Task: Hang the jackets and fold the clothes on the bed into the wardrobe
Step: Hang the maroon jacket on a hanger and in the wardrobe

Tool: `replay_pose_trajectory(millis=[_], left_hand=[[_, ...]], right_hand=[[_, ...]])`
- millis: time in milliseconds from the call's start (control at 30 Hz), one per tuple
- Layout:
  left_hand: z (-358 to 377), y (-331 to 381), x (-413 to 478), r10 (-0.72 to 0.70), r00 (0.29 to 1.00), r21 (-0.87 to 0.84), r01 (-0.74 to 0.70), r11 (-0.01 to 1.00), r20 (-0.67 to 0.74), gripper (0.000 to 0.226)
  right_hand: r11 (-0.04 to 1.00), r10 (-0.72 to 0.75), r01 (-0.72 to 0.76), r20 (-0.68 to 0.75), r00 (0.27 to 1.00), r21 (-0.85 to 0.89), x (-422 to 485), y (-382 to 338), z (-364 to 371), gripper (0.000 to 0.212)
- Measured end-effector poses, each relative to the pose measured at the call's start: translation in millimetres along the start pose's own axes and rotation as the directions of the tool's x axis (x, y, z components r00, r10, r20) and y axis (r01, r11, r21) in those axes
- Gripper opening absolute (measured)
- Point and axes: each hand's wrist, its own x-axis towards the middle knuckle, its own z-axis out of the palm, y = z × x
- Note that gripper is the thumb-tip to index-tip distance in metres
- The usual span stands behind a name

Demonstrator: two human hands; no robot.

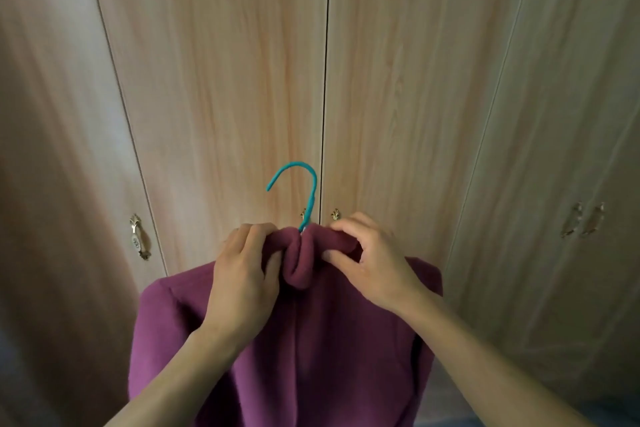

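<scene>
A purple fleece jacket (pixel 311 340) hangs on a teal hanger whose hook (pixel 304 184) sticks up above the collar. My left hand (pixel 242 271) grips the left side of the collar. My right hand (pixel 370 260) pinches the right side of the collar. Both hands hold the jacket up in front of the wardrobe (pixel 242 63). The hanger's shoulders are hidden inside the jacket.
The wardrobe has light wood doors, all shut, and they fill the view. Small metal handles sit at the left (pixel 138 236), beside the centre seam (pixel 335 214) and at the right (pixel 585 220). A strip of pale bedding shows at the bottom right (pixel 450 406).
</scene>
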Motion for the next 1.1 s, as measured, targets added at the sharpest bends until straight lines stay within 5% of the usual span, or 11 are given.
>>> replay_pose_trajectory(millis=[267, 467, 767, 1100], left_hand=[[46, -26, 22, -0.044, 0.998, 0.014, 0.044, 0.999, 0.038, 0.026], [74, -51, 13, -0.092, 0.993, 0.030, 0.090, 0.996, 0.075, 0.029], [84, -100, 0, -0.176, 0.980, 0.012, 0.176, 0.984, 0.088, 0.029], [71, -142, -6, -0.160, 0.980, -0.001, 0.161, 0.987, 0.117, 0.030]], right_hand=[[0.999, 0.035, -0.029, 0.153, 0.988, -0.040, 32, 70, -4, 0.033], [0.991, 0.081, -0.105, 0.239, 0.967, 0.086, 47, 111, 14, 0.040], [0.939, 0.318, -0.330, 0.124, 0.940, 0.099, 62, 157, 50, 0.045], [0.812, 0.547, -0.581, 0.279, 0.789, 0.049, 96, 199, 102, 0.067]])
